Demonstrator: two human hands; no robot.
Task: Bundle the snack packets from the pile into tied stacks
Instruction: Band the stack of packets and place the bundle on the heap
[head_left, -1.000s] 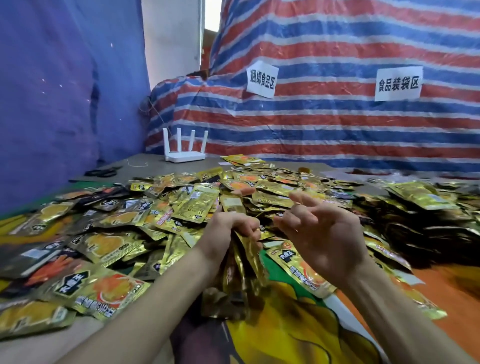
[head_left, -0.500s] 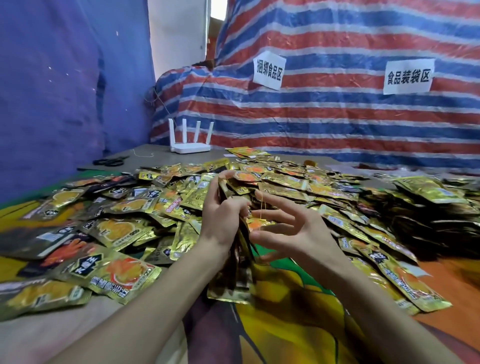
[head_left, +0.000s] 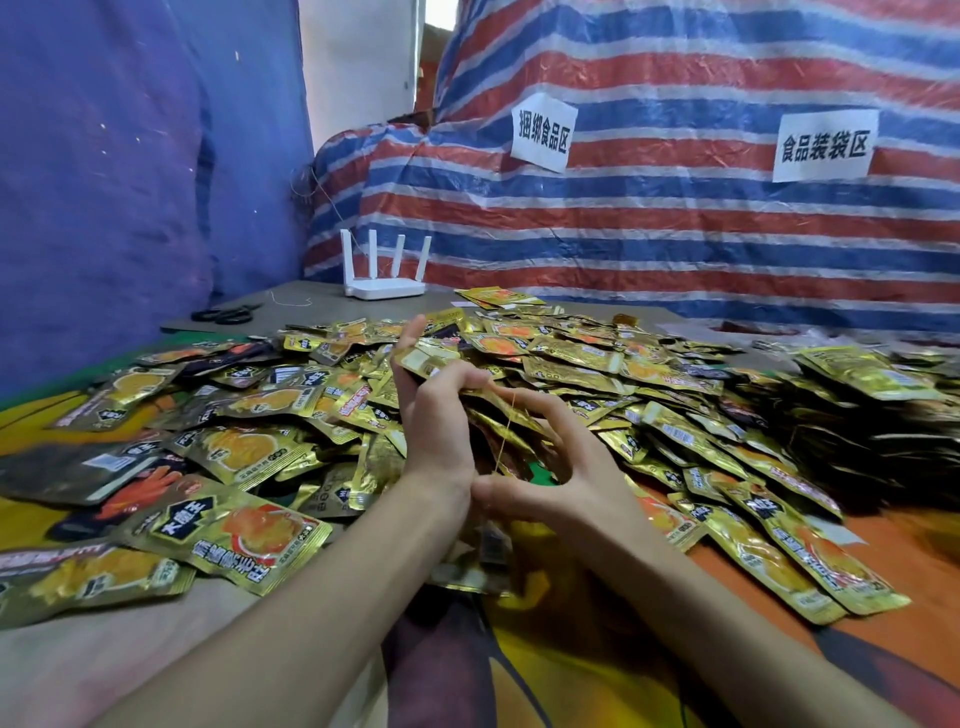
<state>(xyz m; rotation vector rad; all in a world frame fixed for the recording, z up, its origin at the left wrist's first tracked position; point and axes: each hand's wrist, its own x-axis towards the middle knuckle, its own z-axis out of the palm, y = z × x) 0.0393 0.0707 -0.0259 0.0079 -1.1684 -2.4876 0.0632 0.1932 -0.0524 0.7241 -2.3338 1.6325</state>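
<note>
Above the near edge of the pile, our left hand grips a stack of packets upright, leaving its middle exposed. Our right hand hooks a thin string taut between curled thumb and forefinger, probably to wrap it.

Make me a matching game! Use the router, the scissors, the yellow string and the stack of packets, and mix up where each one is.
Things:
1. white router
2. black scissors
3. yellow string
4. stack of packets

Places:
A. gripped in the left hand
B. stretched between finger and thumb of the right hand
C. at the table's far left, near the blue wall
D. standing at the back of the table, in front of the striped tarp

Pairs: 1-D, 2-C, 3-B, 4-A
</note>
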